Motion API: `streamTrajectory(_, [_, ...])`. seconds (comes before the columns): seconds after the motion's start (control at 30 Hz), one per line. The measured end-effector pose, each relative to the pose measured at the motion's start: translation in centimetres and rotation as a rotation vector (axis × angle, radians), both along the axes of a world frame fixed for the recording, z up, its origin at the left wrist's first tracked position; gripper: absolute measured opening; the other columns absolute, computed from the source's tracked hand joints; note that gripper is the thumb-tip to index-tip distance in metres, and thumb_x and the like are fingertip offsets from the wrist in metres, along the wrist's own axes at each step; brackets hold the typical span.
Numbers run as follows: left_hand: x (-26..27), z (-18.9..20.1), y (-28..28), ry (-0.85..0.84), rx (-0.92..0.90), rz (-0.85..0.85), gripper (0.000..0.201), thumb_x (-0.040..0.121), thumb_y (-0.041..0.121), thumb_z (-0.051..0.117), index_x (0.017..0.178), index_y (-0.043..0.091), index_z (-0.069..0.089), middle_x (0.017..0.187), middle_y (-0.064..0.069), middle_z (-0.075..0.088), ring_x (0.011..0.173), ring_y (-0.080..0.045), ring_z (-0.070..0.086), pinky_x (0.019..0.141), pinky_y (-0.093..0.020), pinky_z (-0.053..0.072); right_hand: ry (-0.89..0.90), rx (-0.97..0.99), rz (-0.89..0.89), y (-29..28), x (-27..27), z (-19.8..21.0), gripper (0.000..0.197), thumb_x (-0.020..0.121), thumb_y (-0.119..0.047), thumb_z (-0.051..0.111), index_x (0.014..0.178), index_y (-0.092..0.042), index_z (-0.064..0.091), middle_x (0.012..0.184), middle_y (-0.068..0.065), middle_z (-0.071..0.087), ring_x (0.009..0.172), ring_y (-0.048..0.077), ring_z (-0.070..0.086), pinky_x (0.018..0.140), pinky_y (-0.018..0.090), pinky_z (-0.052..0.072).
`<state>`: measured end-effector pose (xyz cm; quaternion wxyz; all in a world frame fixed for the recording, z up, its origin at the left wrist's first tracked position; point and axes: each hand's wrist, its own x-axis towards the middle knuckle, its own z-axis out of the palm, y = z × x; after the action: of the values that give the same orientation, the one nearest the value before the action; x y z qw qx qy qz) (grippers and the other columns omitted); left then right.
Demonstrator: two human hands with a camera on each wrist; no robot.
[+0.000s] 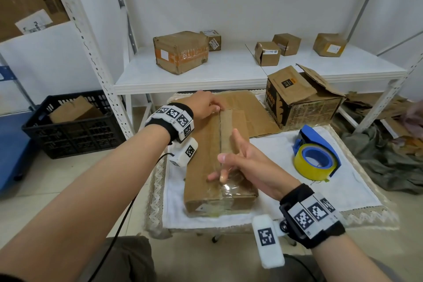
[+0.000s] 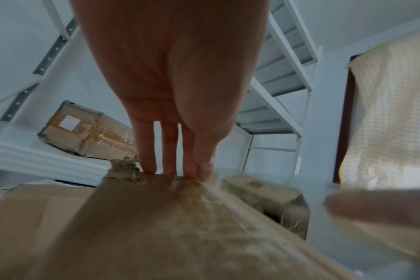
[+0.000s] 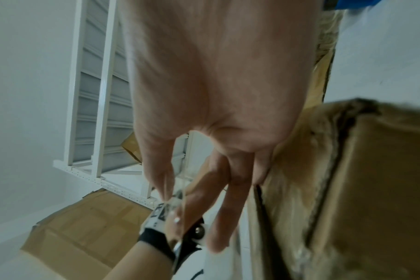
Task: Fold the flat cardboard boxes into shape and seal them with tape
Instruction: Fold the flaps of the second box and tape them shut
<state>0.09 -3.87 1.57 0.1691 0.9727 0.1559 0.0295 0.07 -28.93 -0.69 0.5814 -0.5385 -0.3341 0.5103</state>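
A folded brown cardboard box [image 1: 202, 167] lies on the white-clothed table [image 1: 320, 197], its centre seam running away from me. My left hand [image 1: 207, 107] presses straight fingertips [image 2: 149, 168] onto the box's far edge [image 2: 156, 227], thumb beside the index finger. My right hand [image 1: 229, 167] hovers over the near half of the seam with fingers spread. Its thumb and a finger appear to pinch a strip of clear tape [image 3: 183, 189]. Wrinkled clear tape [image 1: 229, 189] covers the box's near end. A blue dispenser with a yellow tape roll [image 1: 317, 158] sits to the right.
An open printed box [image 1: 302, 101] and flat cardboard [image 1: 247, 103] lie behind the folded box. The white shelf [image 1: 229, 82] beyond carries several sealed boxes. A black crate [image 1: 68, 130] stands on the floor at left. Crumpled cloth and cardboard scraps lie at right.
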Motion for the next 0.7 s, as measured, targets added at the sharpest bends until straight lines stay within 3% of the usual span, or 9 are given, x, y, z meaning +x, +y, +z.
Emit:
streamTrajectory(0.07, [-0.3, -0.2, 0.1, 0.009, 0.002, 0.013, 0.028, 0.103, 0.019, 0.056, 0.128, 0.020, 0.070, 0.127, -0.001, 0.070, 0.120, -0.020, 0.060, 0.103, -0.028, 0.038, -0.031, -0.024, -0.035, -0.1, -0.4, 0.4, 0.108, 0.097, -0.015, 0.066, 0.159, -0.025, -0.022, 0.077, 0.014, 0.074, 0.092, 0.035, 0.073, 0.080, 0.020, 0.054])
streamTrajectory(0.13, [-0.7, -0.5, 0.4, 0.045, -0.016, 0.019, 0.034, 0.101, 0.012, 0.056, 0.132, 0.021, 0.066, 0.132, 0.000, 0.067, 0.125, -0.018, 0.058, 0.108, -0.030, 0.039, -0.062, -0.031, -0.064, -0.3, -0.8, 1.0, 0.108, 0.095, -0.013, 0.068, 0.160, -0.025, -0.017, 0.078, 0.008, 0.076, 0.084, 0.024, 0.072, 0.080, 0.017, 0.051])
streamTrajectory(0.2, [-1.1, -0.6, 0.7, 0.122, -0.050, -0.004, 0.053, 0.094, -0.003, 0.052, 0.139, 0.023, 0.059, 0.139, 0.001, 0.062, 0.131, -0.017, 0.055, 0.113, -0.032, 0.039, -0.070, -0.016, -0.085, -0.6, -1.1, 1.5, 0.106, 0.094, -0.007, 0.066, 0.161, -0.024, -0.015, 0.075, 0.001, 0.075, 0.083, 0.015, 0.073, 0.083, 0.016, 0.048])
streamTrajectory(0.27, [-1.4, -0.3, 0.6, 0.209, -0.059, -0.044, 0.071, 0.086, -0.009, 0.053, 0.149, 0.023, 0.047, 0.149, 0.001, 0.053, 0.138, -0.017, 0.048, 0.115, -0.030, 0.037, -0.046, 0.012, -0.090, -0.7, -1.4, 1.9, 0.107, 0.094, -0.003, 0.065, 0.161, -0.024, -0.016, 0.082, 0.006, 0.077, 0.087, 0.019, 0.074, 0.092, 0.025, 0.049])
streamTrajectory(0.37, [-1.5, -0.1, 1.0, 0.260, -0.049, -0.101, 0.079, 0.085, 0.001, 0.070, 0.153, 0.025, 0.038, 0.154, -0.001, 0.046, 0.139, -0.021, 0.044, 0.114, -0.032, 0.034, 0.023, 0.028, -0.102, -1.0, -1.7, 1.7, 0.119, 0.087, -0.006, 0.074, 0.161, -0.027, -0.016, 0.089, 0.014, 0.076, 0.088, 0.026, 0.073, 0.105, 0.047, 0.049])
streamTrajectory(0.43, [-1.4, -0.5, 1.5, 0.236, -0.059, -0.121, 0.076, 0.084, 0.008, 0.075, 0.149, 0.030, 0.043, 0.151, -0.004, 0.048, 0.135, -0.023, 0.046, 0.114, -0.038, 0.036, 0.072, 0.014, -0.118, -1.1, -2.0, 1.4, 0.123, 0.078, -0.010, 0.077, 0.161, -0.028, -0.012, 0.089, 0.015, 0.076, 0.084, 0.026, 0.073, 0.101, 0.047, 0.052])
streamTrajectory(0.57, [-1.6, -1.6, 1.6, 0.151, -0.021, -0.165, 0.066, 0.084, 0.009, 0.077, 0.143, 0.025, 0.051, 0.142, -0.005, 0.052, 0.117, -0.011, 0.043, 0.096, -0.025, 0.031, 0.081, -0.087, -0.127, -1.4, -2.5, 0.7, 0.113, 0.086, -0.003, 0.073, 0.162, -0.024, -0.008, 0.089, 0.017, 0.076, 0.070, 0.021, 0.070, 0.079, 0.035, 0.060])
streamTrajectory(0.7, [-1.5, -2.0, 1.6, 0.124, -0.005, -0.152, 0.068, 0.083, 0.009, 0.079, 0.143, 0.025, 0.052, 0.138, -0.006, 0.055, 0.119, -0.020, 0.050, 0.095, -0.027, 0.034, 0.103, -0.174, -0.129, -1.4, -2.5, 0.4, 0.113, 0.085, -0.001, 0.075, 0.163, -0.021, -0.006, 0.085, 0.015, 0.075, 0.065, 0.018, 0.067, 0.079, 0.034, 0.059])
